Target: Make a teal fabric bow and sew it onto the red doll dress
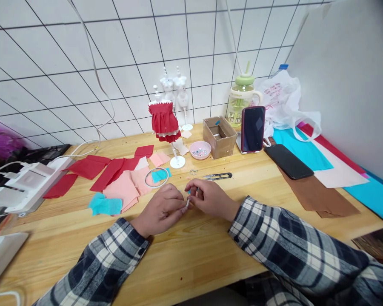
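Note:
My left hand [162, 211] and my right hand [209, 197] rest on the wooden table [191, 250], fingertips meeting. Both pinch a tiny white piece [187, 204]; a speck of teal shows by the right fingers. Just behind the hands lie a clear tape ring [156, 177] on a teal scrap and black thread snips [218, 176]. Farther back a small white mannequin wears a red pleated paper dress [163, 120].
Red, pink and teal paper pieces [115, 178] lie to the left. A pink bead dish [200, 150], cardboard box [219, 136], upright phone [252, 128], flat black phone [288, 161], green bottle [241, 100] and coloured sheets [325, 178] stand at the right. A power strip [25, 182] is far left.

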{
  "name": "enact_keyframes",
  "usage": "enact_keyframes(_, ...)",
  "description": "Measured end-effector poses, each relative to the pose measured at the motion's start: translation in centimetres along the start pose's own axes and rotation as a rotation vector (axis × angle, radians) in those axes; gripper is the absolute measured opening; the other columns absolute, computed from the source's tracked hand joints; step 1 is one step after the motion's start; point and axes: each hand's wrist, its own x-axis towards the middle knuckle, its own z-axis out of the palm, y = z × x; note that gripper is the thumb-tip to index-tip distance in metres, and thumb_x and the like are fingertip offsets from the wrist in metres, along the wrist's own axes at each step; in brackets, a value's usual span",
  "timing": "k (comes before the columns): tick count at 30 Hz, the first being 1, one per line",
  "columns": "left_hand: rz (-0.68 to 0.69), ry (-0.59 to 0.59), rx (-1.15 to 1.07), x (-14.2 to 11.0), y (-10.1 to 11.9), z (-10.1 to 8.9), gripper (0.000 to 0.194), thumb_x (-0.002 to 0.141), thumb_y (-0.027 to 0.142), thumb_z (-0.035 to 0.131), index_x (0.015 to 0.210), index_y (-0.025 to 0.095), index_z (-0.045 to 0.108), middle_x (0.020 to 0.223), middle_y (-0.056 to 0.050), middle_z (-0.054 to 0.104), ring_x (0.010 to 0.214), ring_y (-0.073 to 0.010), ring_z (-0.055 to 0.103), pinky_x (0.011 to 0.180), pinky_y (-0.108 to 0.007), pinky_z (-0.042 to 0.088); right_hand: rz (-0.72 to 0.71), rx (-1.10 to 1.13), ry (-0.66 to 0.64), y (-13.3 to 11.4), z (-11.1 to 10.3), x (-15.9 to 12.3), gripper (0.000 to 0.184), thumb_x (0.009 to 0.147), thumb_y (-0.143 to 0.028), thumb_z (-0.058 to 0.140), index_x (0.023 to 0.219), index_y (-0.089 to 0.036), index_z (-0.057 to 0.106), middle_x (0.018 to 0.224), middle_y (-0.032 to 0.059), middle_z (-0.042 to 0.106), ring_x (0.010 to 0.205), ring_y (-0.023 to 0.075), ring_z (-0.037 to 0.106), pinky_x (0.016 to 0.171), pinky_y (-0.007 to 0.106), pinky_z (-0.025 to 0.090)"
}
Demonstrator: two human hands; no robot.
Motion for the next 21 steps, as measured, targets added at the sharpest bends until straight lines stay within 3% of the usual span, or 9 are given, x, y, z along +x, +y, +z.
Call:
enact_keyframes(3, -0.082, 0.072, 0.004, 0.0, -0.1, 0.2, 0.020, 0.093, 0.020, 0.049, 0.097, 0.021, 0.068, 0.079, -0.003, 0.066, 0.079, -0.0171, 0.054, 0.077, -0.033, 0.040, 0.009, 0.011, 0.127, 0.3, -0.3, 0.1, 0.024, 0.078, -0.016, 0.064, 0.102, -0.019, 0.061, 0.075, -0.0038, 0.062, 0.053, 0.0074, 0.047, 0.056, 0.023, 0.039)
enact_keyframes(6, -0.224, 0.113, -0.005, -0.1, -0.6, 0.4, 0.023, 0.096, 0.025, 0.046, 0.105, 0.021, 0.067, 0.083, -0.003, 0.065, 0.081, -0.0170, 0.054, 0.077, -0.032, 0.040, -0.075, 0.000, 0.241, 0.0, -0.6, 0.1, 0.015, 0.081, -0.018, 0.063, 0.096, -0.019, 0.064, 0.075, -0.0022, 0.061, 0.054, 0.0082, 0.047, 0.058, 0.023, 0.039)
enact_keyframes(11, -0.237, 0.066, -0.071, -0.2, -1.0, 0.6, 0.025, 0.097, 0.029, 0.044, 0.102, 0.019, 0.067, 0.083, -0.004, 0.063, 0.082, -0.0175, 0.053, 0.078, -0.032, 0.039, -0.244, -0.123, 0.201, -0.5, -0.7, -0.1, 0.007, 0.082, -0.020, 0.066, 0.088, -0.018, 0.068, 0.075, 0.0001, 0.062, 0.063, 0.0109, 0.051, 0.062, 0.024, 0.040)
enact_keyframes(21, -0.191, -0.029, -0.096, 0.1, -0.5, 0.9, 0.025, 0.099, 0.025, 0.041, 0.093, 0.017, 0.064, 0.081, -0.004, 0.061, 0.081, -0.0167, 0.051, 0.075, -0.029, 0.039, -0.291, -0.276, 0.177, -0.4, -0.7, -0.3, 0.009, 0.088, -0.024, 0.060, 0.090, -0.019, 0.068, 0.084, 0.0027, 0.068, 0.076, 0.0141, 0.059, 0.069, 0.026, 0.041)
